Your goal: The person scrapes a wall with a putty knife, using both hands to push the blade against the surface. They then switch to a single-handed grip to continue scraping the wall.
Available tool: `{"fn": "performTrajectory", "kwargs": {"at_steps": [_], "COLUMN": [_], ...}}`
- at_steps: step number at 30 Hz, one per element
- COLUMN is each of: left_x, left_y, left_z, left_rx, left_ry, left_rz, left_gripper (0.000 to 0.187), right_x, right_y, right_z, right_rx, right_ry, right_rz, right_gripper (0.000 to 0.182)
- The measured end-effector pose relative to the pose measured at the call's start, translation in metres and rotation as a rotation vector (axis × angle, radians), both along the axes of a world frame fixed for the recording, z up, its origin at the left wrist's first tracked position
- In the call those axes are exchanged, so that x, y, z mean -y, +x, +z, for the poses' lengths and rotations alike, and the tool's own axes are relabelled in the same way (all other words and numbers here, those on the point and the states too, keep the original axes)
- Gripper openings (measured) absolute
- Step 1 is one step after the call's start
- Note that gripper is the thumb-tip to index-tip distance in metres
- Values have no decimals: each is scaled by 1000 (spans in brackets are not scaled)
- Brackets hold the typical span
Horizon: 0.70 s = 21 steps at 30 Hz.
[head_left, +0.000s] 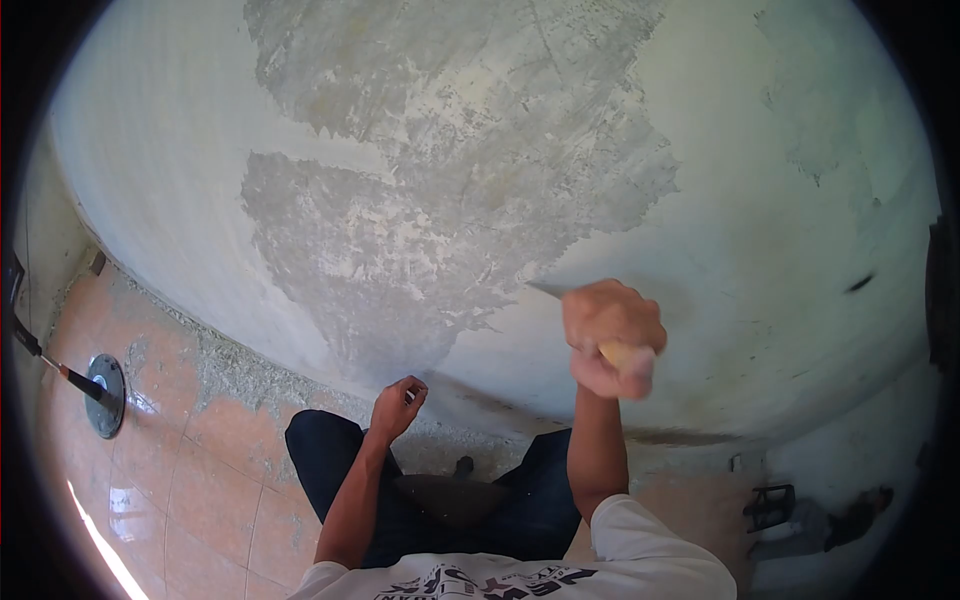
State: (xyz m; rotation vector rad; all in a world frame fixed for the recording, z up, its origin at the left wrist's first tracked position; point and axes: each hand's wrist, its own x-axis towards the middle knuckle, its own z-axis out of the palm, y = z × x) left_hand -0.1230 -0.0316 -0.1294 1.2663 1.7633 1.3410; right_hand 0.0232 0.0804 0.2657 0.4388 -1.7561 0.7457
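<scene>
My right hand (610, 340) is clenched around the wooden handle of a scraper (552, 292), its thin metal blade pressed against the wall (780, 200) at the edge of a big bare grey patch (450, 200) where the pale paint is gone. The hand is motion-blurred. My left hand (397, 406) hangs low near my knee, fingers loosely curled with nothing in them, close to the foot of the wall.
Scraped debris lies along the base of the wall on the orange tiled floor (180, 470). A round metal disc on a rod (104, 394) lies at the left. A small dark tool (770, 505) rests at the lower right.
</scene>
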Motion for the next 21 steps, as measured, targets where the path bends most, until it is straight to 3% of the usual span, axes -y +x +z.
{"fn": "performTrajectory", "kwargs": {"at_steps": [15,21], "left_x": [0,-4], "left_y": [-2,-4], "left_z": [0,1], "left_rx": [18,-14], "left_ry": [-20,0], "left_rz": [3,-2], "left_gripper": [17,17], "right_x": [15,1], "right_y": [7,2], "right_z": [-1,-57], "right_rx": [-34,43], "right_ry": [-27,-244], "right_rz": [56,-62], "right_gripper": [56,68]}}
